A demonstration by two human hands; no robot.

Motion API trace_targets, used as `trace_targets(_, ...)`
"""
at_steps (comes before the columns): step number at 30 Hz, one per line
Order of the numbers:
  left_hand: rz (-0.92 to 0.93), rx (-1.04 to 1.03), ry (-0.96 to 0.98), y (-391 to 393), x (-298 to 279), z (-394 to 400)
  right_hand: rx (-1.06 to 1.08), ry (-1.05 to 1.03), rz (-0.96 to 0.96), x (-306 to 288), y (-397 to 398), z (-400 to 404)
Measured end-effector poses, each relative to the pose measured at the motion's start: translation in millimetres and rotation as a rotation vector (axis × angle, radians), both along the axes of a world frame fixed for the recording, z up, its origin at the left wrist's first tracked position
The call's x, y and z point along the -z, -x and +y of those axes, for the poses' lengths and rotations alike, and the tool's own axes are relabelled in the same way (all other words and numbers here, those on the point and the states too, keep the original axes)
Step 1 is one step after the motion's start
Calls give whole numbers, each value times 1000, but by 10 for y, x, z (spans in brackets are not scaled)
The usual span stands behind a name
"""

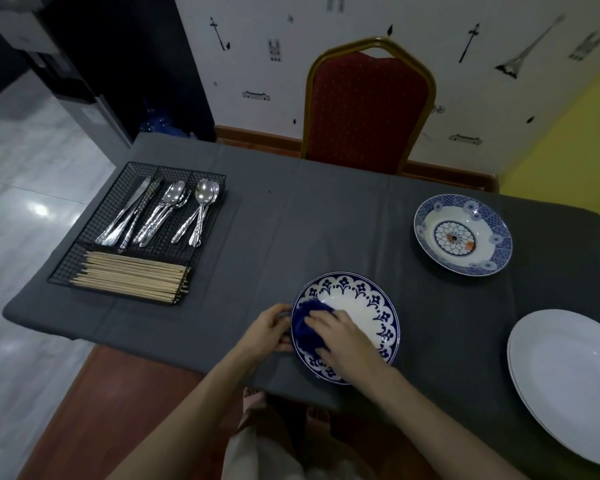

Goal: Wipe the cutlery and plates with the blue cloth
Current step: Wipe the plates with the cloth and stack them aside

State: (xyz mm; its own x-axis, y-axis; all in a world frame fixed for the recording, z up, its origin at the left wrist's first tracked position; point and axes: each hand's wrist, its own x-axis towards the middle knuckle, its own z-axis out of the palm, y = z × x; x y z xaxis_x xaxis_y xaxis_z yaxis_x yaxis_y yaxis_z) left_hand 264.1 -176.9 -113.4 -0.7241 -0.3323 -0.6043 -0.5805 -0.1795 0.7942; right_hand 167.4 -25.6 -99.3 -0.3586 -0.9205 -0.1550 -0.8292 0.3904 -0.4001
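Blue cloth is pressed by right hand fingers onto left inner part of patterned plate; plate's left rim is gripped by left hand. Unwiped area judged to lie right of cloth.

Red chair stood beyond the hands, across grey tablecloth; wooden chopsticks lay to their left.
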Motion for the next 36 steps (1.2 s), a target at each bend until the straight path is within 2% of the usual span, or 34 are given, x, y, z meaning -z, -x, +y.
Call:
trace_targets(3,0,5,1,2,13,-12,-88,-49,-25,27,-5,354)
trace_targets(7,12,-13,8,-2,14,15,102,-81,63,21,269,671)
trace_targets(13,-4,15,60,10,10,48,198,-34,-20,12,559,196)
trace_targets(19,0,13,38,1,-44,63,67,48,-9,70,128,-83)
trace_targets(25,6,20,31,-5,-30,42,-81,-9,13,87,-13,376)
trace_targets(30,4,6,21,-27,-36,76,20,-91,62,-44,397,778)
trace_targets(36,-9,3,-31,-127,20,90,172,-78,30,16,538,245)
